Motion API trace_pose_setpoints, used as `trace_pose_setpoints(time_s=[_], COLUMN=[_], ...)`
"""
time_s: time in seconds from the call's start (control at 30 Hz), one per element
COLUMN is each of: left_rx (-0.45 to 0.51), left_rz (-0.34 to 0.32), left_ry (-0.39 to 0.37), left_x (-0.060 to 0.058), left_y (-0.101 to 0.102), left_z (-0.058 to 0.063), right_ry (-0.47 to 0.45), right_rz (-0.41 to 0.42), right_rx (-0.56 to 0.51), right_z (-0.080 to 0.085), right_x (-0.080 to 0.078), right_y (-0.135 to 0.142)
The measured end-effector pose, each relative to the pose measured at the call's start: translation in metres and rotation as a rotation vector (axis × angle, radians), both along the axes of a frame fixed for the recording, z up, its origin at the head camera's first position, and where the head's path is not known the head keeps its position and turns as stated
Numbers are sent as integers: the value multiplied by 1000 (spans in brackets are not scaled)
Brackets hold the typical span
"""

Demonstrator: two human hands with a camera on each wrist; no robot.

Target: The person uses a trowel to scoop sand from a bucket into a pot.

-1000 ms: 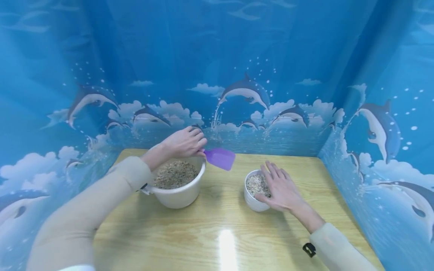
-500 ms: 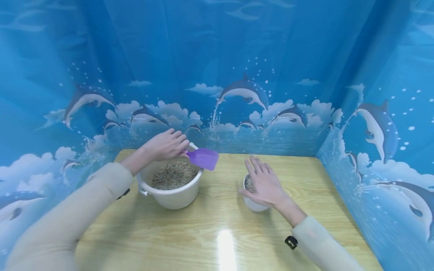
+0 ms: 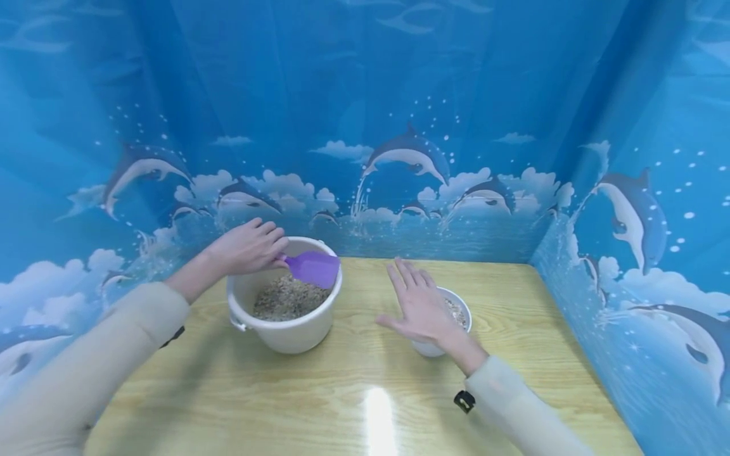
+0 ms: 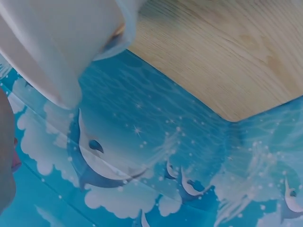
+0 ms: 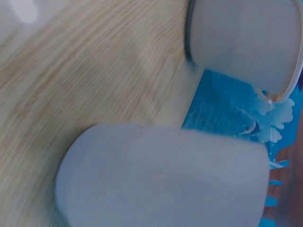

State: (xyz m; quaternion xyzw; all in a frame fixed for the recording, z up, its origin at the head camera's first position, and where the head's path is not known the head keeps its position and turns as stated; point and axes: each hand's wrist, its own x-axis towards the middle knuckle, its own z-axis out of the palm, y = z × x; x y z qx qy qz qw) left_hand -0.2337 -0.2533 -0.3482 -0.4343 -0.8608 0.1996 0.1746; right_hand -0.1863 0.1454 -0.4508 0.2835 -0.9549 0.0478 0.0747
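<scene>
My left hand (image 3: 246, 246) pinches the handle of a small purple shovel (image 3: 315, 270) above the far side of a white bucket (image 3: 292, 335). Brown-grey gravel (image 3: 284, 305) lies inside that bucket. Over the left part of a white cup (image 3: 426, 349) is my right hand (image 3: 421, 311), fingers spread and holding nothing. Pale gravel (image 3: 456, 311) shows in the cup beyond the hand. The cup's wall (image 5: 165, 175) fills the lower right wrist view, with fingers (image 5: 289, 194) at the right edge. Only a sliver of the left hand (image 4: 5, 156) appears in its own wrist view.
Both containers stand on a wood-grain table (image 3: 319, 399). Behind and at the sides hangs a blue curtain (image 3: 342, 82) printed with dolphins. The bucket has a white carrying handle attached at its side; in the left wrist view the bucket (image 4: 47, 38) is at the upper left.
The left hand has moved left, bringing the shovel from beyond the bucket's right rim to over the bucket. My right hand has slid left across the cup. The containers have stayed put.
</scene>
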Motion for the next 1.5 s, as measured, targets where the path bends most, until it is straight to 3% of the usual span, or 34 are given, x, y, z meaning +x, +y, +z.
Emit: trace_pose_setpoints(time_s=[0.3, 0.87, 1.07, 1.5], left_rx=[-39, -175, -207, -311], left_rz=[38, 5, -3, -27], left_ry=[-36, -14, -30, 25], left_x=[8, -2, -3, -7], left_y=[-15, -18, -19, -19], left_z=[-1, -8, -15, -17], right_ry=[25, 43, 45, 13], right_rz=[63, 128, 124, 88], right_rx=[-11, 20, 32, 63], right_z=[10, 21, 22, 27], right_x=[-2, -12, -16, -24], right_y=[-33, -78, -86, -104])
